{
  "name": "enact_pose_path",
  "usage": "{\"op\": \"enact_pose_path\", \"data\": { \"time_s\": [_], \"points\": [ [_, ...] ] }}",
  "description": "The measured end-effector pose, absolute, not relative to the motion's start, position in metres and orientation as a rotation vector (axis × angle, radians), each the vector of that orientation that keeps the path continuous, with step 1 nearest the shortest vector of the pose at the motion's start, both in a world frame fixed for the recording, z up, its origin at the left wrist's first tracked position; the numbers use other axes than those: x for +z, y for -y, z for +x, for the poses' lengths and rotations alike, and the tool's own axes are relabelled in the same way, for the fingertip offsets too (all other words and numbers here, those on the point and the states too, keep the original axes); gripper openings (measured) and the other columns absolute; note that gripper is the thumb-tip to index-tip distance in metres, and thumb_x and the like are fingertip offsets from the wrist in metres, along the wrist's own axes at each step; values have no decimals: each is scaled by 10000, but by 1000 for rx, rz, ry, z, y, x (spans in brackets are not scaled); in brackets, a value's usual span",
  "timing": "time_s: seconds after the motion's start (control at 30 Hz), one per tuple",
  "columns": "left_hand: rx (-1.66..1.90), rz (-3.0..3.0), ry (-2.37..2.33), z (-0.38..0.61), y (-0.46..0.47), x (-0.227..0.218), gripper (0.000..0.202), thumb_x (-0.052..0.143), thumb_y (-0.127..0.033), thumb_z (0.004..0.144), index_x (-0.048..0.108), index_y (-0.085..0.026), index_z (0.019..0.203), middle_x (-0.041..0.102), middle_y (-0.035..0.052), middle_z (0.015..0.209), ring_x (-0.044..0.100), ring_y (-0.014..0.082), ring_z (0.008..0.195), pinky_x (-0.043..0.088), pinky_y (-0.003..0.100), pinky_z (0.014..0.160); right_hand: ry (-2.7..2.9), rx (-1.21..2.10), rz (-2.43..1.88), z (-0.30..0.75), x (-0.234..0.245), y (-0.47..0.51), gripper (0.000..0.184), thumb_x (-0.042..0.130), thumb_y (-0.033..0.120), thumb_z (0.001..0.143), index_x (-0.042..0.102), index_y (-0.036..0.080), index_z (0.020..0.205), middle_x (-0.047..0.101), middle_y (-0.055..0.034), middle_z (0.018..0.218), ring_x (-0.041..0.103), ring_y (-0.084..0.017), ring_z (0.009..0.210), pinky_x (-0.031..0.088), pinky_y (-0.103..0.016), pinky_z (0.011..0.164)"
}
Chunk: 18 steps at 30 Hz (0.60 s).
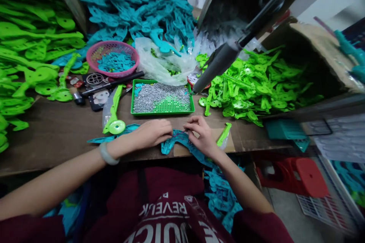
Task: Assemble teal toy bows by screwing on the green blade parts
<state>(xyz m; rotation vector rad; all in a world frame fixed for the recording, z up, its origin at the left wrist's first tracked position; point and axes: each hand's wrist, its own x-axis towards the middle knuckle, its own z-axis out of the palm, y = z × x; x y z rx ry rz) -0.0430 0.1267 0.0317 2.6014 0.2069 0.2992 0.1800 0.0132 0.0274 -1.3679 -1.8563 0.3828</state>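
A curved blue plastic part (171,145) lies across the table's front edge beneath both hands. My left hand (154,133) is closed on it, fingertips pressed together near its middle. Just to the right, my right hand (201,134) pinches above the same part, thumb and forefinger meeting; whatever is between them is too small to make out. A thin reddish line shows between the two hands. Right behind the hands stands a green tray (162,113) of small silvery metal pieces. A lime-green part with a round disc (116,126) rests beside my left forearm.
A grey powered screwdriver (218,60) hangs at the right above the table. Lime-green parts are heaped left (37,45) and right (251,83), blue parts (139,7) at the back. A pink basket (90,64), a plastic bag (168,66) and a red stool (309,176) are also around.
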Motion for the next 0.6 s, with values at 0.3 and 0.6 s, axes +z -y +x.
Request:
{"op": "enact_pose_path", "data": {
  "time_s": [0.3,0.6],
  "points": [
    [570,2949,-476,-55,-80,15,229,444,-186,1013,672,-175,1006,636,78,847,565,240,831,448,368,733,2146,657,-1414,184,43,-41,157,485,90,913,608,175,960,603,-44,884,552,-168,815,455,-287,722],
    [253,3051,-479,-42,-72,14,443,426,-100,955,535,-144,1381,602,106,929,563,278,869,491,396,711,1838,1059,-1282,180,54,-56,49,609,123,839,615,157,873,594,24,789,521,-102,691,425,-229,649]
  ]
}}
